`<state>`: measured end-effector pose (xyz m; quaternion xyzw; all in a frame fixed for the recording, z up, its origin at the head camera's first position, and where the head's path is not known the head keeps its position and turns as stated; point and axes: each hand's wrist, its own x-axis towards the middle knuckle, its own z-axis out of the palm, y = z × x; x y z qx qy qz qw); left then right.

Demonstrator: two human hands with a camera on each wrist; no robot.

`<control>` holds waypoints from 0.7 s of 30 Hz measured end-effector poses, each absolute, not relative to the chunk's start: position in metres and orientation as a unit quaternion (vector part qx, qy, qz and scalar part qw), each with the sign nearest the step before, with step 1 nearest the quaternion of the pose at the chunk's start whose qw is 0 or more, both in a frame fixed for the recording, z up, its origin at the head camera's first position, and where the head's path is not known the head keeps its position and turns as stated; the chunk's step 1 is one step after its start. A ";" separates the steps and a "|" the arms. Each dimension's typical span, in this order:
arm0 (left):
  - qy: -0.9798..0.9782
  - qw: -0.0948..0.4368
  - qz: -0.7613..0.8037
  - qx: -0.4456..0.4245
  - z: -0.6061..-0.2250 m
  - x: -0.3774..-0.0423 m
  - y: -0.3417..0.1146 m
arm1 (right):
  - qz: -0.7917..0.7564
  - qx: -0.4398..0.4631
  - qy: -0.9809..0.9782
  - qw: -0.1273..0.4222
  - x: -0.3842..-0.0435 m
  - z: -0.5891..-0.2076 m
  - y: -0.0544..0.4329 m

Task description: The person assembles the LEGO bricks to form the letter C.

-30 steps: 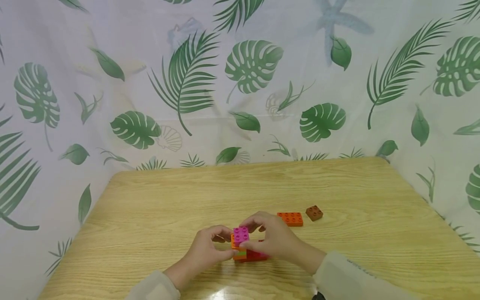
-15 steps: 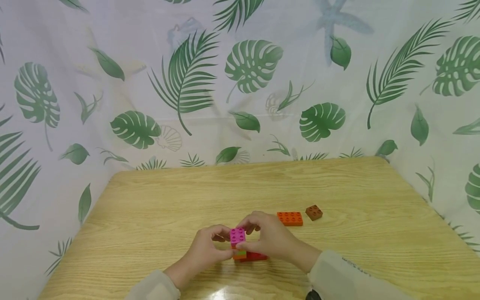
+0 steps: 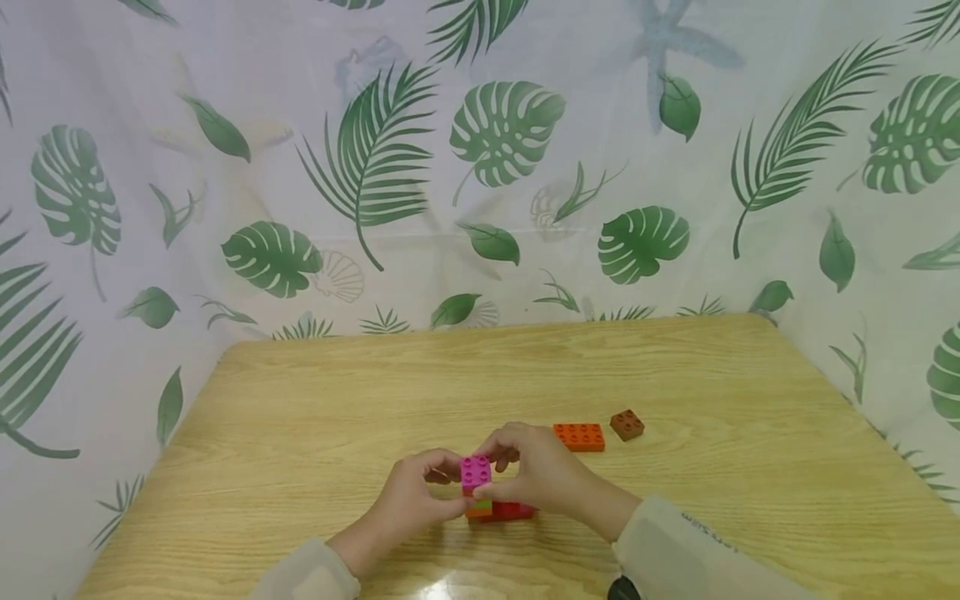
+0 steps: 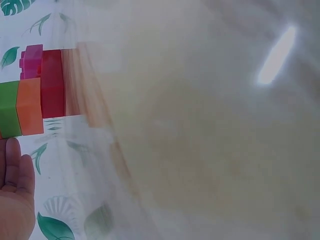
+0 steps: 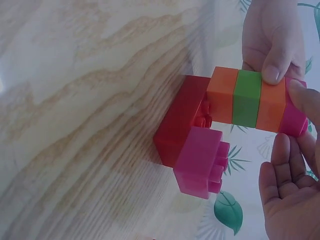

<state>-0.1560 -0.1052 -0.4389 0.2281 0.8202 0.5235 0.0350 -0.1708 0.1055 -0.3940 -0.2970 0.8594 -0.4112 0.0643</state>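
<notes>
A tower of toy building bricks rises from one end of a red brick [image 5: 182, 117]. From the bottom it runs orange [image 5: 221, 95], green [image 5: 246, 97], orange [image 5: 270, 107], with a pink brick [image 3: 476, 472] on top. My right hand [image 3: 543, 473] pinches the pink top brick between thumb and fingers. From the other side my left hand [image 3: 408, 493] holds the tower, its thumb at the upper orange and green bricks in the right wrist view. Another pink brick [image 5: 197, 162] sits on the red brick's other end; in the head view my right hand mostly hides it.
Behind my right hand lie a flat orange-red brick [image 3: 579, 437] and a small brown brick [image 3: 627, 424] on the wooden table [image 3: 337, 400]. A white cloth [image 3: 420, 208] with green leaves hangs around the table's back and sides.
My right hand has shifted slightly left with the pink brick, which now sits squarely over the orange brick below it. My left hand has stayed in place at the tower.
</notes>
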 end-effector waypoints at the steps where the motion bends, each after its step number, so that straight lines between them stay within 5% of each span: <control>1: 0.820 0.036 0.524 0.229 -0.439 -0.156 -0.105 | -0.413 -0.295 0.859 0.067 -0.171 -0.394 0.106; 21: 0.791 -0.007 0.564 0.238 -0.434 -0.153 -0.102 | -0.426 -0.312 0.849 0.013 -0.171 -0.407 0.111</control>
